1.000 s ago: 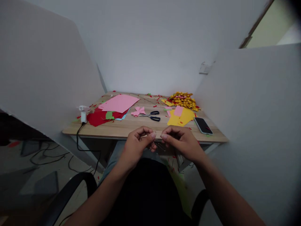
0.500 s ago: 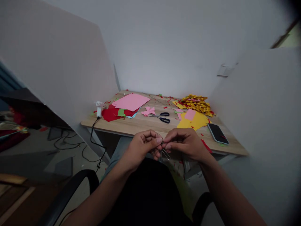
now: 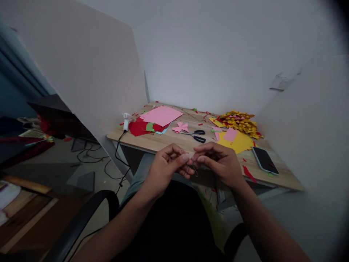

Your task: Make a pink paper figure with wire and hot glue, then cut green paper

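My left hand [image 3: 169, 165] is closed in a pinch, thumb against the fingers, on a thin wire [image 3: 195, 171]. A narrow bent loop of the wire hangs just right of the fingertips; the part inside the grip is hidden. Facing it, my right hand [image 3: 222, 162] has its thumb and index finger parted, its fingertips beside the wire. Whether one of them touches it I cannot tell. Both hands are above my lap at the table's front edge. Beyond them lie scissors [image 3: 198, 138] with dark handles and a cut pink paper flower shape [image 3: 180, 127].
On the wooden table [image 3: 147, 142] are pink sheets [image 3: 163, 115], red paper [image 3: 140, 128], yellow paper [image 3: 240, 142], a pile of folded yellow paper [image 3: 240, 122] and a phone [image 3: 265, 160]. A white device [image 3: 126, 122] with a black cable stands at the left. Chair armrests flank me.
My right thumb and index finger have parted from their pinch at the wire. The wire's loop sits slightly higher. The view has swung left, so the table appears further right.
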Tool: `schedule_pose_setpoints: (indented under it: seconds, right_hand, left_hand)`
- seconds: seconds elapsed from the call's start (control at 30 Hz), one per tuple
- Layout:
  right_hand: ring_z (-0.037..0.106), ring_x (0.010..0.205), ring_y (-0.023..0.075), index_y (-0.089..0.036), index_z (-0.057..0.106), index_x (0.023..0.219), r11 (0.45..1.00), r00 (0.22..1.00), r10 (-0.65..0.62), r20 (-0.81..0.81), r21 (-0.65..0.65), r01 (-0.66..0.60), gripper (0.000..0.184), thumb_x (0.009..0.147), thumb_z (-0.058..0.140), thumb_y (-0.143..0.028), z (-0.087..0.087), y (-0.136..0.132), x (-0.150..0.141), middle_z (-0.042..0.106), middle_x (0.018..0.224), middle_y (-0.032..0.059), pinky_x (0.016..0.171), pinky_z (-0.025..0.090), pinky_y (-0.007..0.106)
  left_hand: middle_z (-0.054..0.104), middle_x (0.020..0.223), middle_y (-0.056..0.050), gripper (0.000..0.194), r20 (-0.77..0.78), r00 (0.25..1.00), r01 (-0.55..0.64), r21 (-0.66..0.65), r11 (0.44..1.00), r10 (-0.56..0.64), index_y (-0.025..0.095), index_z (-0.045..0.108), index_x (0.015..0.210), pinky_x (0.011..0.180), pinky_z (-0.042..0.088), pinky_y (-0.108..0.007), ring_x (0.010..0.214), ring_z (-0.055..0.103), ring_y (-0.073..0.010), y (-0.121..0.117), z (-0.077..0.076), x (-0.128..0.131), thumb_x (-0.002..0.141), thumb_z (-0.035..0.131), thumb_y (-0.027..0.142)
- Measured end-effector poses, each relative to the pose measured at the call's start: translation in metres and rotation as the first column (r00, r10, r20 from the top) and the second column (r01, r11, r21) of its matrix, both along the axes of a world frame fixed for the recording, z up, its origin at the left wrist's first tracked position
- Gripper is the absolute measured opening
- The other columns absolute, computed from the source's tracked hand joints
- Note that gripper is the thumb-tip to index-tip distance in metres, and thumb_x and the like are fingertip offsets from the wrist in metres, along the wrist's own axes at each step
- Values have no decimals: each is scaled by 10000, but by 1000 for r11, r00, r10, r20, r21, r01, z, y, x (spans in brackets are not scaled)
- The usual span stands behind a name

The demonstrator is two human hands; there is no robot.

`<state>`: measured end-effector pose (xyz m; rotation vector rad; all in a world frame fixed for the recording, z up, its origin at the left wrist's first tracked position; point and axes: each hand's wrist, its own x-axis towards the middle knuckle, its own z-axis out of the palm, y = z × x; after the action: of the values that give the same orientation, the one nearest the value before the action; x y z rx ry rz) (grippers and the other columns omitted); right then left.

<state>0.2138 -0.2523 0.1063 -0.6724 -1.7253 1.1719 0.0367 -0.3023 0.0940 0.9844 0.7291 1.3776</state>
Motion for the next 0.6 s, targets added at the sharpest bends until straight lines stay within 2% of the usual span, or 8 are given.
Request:
schedule_pose_setpoints:
  seconds: [0.1,0.2,0.33,0.5,0.6]
  right_hand:
    - [686,581,145,-174,720,997,993,997,72,40,-92,-68,356,812,750,-476,0,4,0,755,763,42,579,577,284]
    - [658,550,130,-175,725,913,989,988,103,111,-114,-90,307,792,767,-454,0,4,-2,728,706,16,556,555,265]
    - [636,561,110,-179,721,788,994,995,53,89,-102,-44,220,806,761,-395,-1,1,-5,723,709,14,564,550,243]
    - [613,501,93,-172,698,773,992,997,18,68,-124,-9,215,811,757,-376,1,-3,-3,689,661,-1,488,507,207]
    - [597,468,91,-170,698,780,993,993,1,122,-114,13,209,814,746,-371,3,-5,-2,677,637,-5,451,481,203]
  left_hand:
    - [670,732,24,324,13,990,-141,17,990,141,159,570,827,544,588,-220,597,708,-135,3,-2,0,733,827,334]
    - [639,753,39,346,23,979,-202,4,979,202,168,567,829,546,592,-219,612,689,-118,5,-3,1,695,842,328]
    - [621,732,41,327,-5,987,-158,1,987,158,174,564,819,566,602,-228,646,672,-118,6,-3,1,688,841,287]
    - [660,714,32,326,-134,987,-84,59,995,91,178,652,1005,612,591,-235,614,669,-114,7,-4,-3,737,810,273]
    - [695,701,-2,251,-216,969,-109,67,992,121,161,696,925,639,573,-228,644,673,-124,6,-3,-6,781,772,353]
